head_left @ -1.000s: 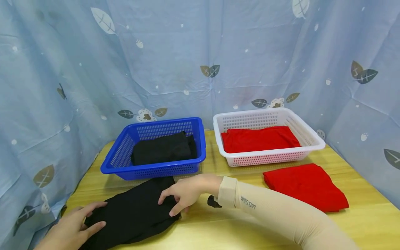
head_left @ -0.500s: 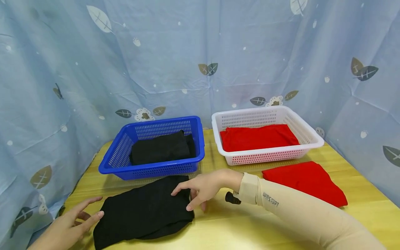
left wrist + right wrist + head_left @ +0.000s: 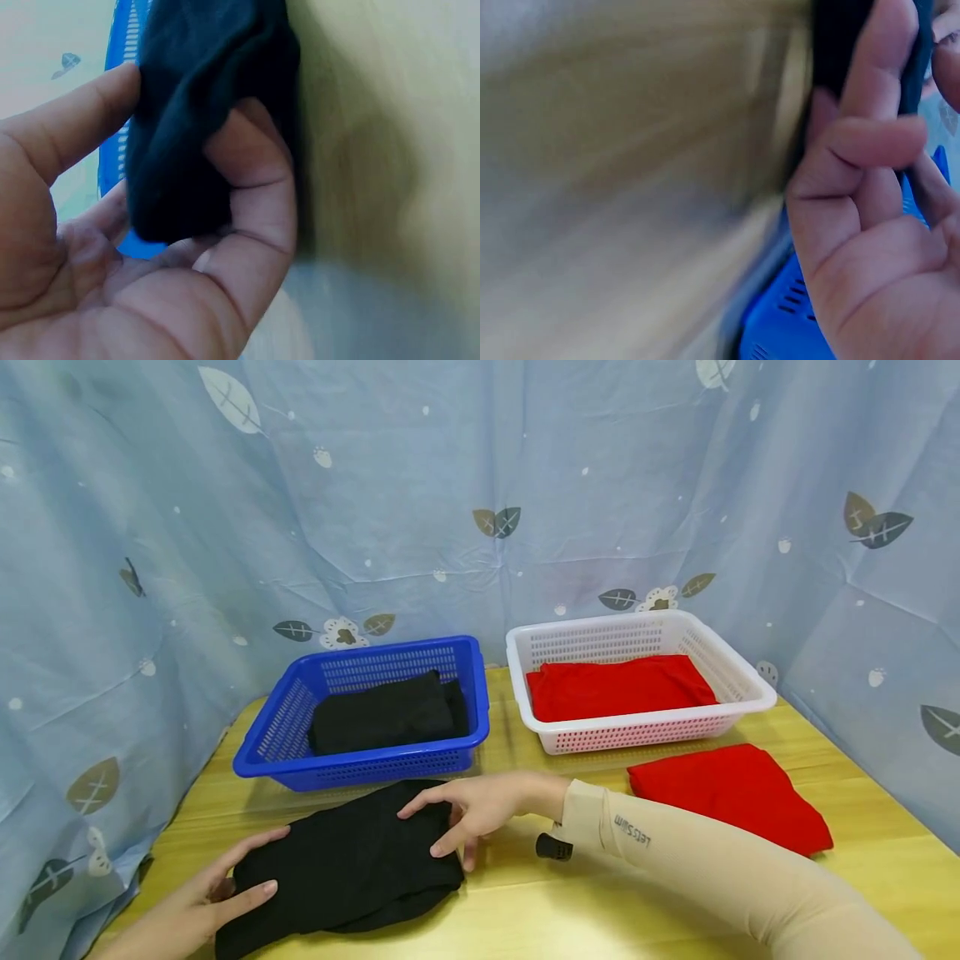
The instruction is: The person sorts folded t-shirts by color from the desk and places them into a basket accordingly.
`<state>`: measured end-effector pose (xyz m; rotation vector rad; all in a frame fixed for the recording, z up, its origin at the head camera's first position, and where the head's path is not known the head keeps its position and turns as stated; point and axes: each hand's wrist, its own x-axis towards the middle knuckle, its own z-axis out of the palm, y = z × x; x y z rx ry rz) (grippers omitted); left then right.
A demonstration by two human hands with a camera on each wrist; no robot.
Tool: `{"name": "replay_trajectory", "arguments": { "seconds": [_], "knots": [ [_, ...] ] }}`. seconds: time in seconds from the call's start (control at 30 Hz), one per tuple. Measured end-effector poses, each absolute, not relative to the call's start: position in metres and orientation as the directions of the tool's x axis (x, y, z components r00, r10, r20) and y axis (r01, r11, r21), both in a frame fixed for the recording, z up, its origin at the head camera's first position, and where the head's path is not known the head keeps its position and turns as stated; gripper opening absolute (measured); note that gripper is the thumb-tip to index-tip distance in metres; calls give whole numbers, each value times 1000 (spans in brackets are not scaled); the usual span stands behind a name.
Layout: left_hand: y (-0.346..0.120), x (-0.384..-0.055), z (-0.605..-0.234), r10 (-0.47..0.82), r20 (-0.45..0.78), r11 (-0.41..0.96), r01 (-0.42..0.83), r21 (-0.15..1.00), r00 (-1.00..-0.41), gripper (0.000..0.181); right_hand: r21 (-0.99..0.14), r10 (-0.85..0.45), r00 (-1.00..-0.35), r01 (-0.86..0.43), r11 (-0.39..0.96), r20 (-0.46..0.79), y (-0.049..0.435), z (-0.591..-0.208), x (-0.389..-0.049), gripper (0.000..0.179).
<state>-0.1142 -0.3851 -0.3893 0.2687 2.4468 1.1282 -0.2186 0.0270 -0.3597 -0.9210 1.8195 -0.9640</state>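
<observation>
A folded black garment (image 3: 345, 860) lies on the table in front of the blue basket. My left hand (image 3: 197, 903) grips its left end, thumb and index finger over the top. In the left wrist view, fingers (image 3: 259, 214) curl in against the end of the black garment (image 3: 195, 82), with the thumb on the opposite side. At the right end, my right hand (image 3: 483, 812) holds the edge, thumb and index finger on the upper face. The right wrist view has bent fingers (image 3: 832, 169) beside the black garment (image 3: 838, 45); part of this grip is hidden.
The blue basket (image 3: 360, 762) behind holds folded black clothing (image 3: 382, 714). To its right, a white basket (image 3: 645, 727) contains folded red clothing (image 3: 618, 687). Another folded red garment (image 3: 731, 793) lies on the table, beyond my right forearm. A patterned curtain (image 3: 405, 493) hangs behind.
The black garment shifted right, then stayed nearly in place. My left hand came off its left end and has closed back onto it. My right hand moved right, then slightly back left.
</observation>
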Motion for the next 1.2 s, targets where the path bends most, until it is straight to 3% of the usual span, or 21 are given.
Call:
{"name": "replay_trajectory", "arguments": {
  "seconds": [0.4,0.63,0.9,1.2],
  "knots": [
    [-386,-121,-395,552,-291,371,-83,925,-782,63,-911,-862,-391,-116,395,-324,20,-367,-218,73],
    [-382,-118,-395,478,-310,493,-42,869,-822,67,-934,-864,-411,-73,350,-291,20,-371,-214,72],
    [-382,-120,-397,550,-286,373,-76,925,-785,65,-943,-869,-414,-66,326,-272,19,-372,-213,74],
    [-380,-116,-399,479,-299,428,-77,900,-826,65,-950,-861,-439,-48,309,-258,19,-377,-212,72]
  ]
}}
